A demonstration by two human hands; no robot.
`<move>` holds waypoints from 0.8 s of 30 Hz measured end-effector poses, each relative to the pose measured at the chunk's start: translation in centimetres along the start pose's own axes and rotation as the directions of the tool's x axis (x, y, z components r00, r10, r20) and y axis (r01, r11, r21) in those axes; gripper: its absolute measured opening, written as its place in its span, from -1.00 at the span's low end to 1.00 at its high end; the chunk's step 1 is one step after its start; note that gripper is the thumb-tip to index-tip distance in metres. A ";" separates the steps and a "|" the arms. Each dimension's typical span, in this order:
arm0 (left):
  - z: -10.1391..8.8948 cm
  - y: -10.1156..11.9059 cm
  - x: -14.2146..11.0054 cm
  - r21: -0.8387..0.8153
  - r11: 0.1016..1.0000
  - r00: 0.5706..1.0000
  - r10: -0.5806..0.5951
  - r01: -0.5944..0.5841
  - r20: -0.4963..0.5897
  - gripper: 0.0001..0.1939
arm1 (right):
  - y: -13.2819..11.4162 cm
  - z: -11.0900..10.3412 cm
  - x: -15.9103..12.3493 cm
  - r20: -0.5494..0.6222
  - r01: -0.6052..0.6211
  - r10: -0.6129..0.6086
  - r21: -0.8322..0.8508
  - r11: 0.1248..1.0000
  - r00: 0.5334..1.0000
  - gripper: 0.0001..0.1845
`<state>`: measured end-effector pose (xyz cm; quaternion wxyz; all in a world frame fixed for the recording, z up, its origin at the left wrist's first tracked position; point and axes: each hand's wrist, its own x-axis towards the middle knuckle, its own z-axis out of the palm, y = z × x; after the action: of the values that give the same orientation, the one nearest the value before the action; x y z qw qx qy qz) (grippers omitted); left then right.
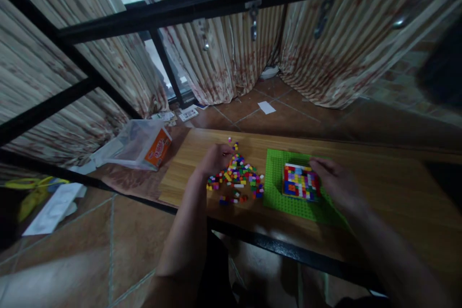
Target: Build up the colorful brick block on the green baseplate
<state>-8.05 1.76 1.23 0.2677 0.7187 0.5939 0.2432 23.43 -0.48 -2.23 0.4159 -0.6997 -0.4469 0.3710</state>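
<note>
A loose pile of small toy building bricks (240, 173) in many colours lies on the wooden table. My left hand (215, 159) is over the pile's far left side, fingers drawn together; whatever they hold is too small to name. To the right, a green studded baseplate (273, 197) carries a rectangular multicoloured brick structure (299, 182) with a white row along its far edge. My right hand (334, 180) reaches over the baseplate's right part. Its thumb and fingers are pinched at the structure's far right corner, and what is between them is hidden.
A clear plastic bin (133, 142) with an orange label stands beyond the table's left end. Black metal bars (162, 17) cross in front of striped curtains (231, 57). Papers (267, 107) lie on the tiled floor. The wooden table (390, 178) extends to the right.
</note>
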 end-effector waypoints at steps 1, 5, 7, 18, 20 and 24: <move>-0.9 -0.6 -0.2 0.023 0.999 0.999 -0.042 0.042 0.007 -0.80 | -0.1 -0.2 0.0 -0.018 -0.001 0.000 -0.036 0.999 1.000 -0.71; -2.9 -1.8 -1.1 0.173 0.968 0.980 -0.192 0.179 0.059 -0.79 | -0.1 -0.8 0.1 -0.028 0.058 -0.062 -0.129 0.990 0.998 -0.70; -3.0 -2.0 -1.3 0.234 0.953 0.972 -0.215 0.189 0.091 -0.76 | 0.0 -1.0 0.1 -0.030 0.080 -0.085 -0.160 0.984 0.996 -0.71; -1.7 -1.9 -1.5 0.358 0.907 0.951 -0.283 0.223 0.126 -0.70 | 1.2 -1.2 0.4 0.060 0.163 -0.151 -0.322 0.933 0.987 -0.63; -1.5 -1.8 -1.5 0.370 0.902 0.950 -0.286 0.222 0.127 -0.69 | 1.3 -1.1 0.5 0.060 0.187 -0.177 -0.321 0.928 0.982 -0.63; -1.3 -1.6 -1.6 0.378 0.900 0.949 -0.285 0.216 0.136 -0.78 | 1.3 -1.1 0.5 0.075 0.179 -0.163 -0.341 0.923 0.984 -0.65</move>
<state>-10.38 0.60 1.09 0.2163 0.6921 0.6881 0.0255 25.01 -0.62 -3.08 0.3068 -0.7118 -0.5738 0.2645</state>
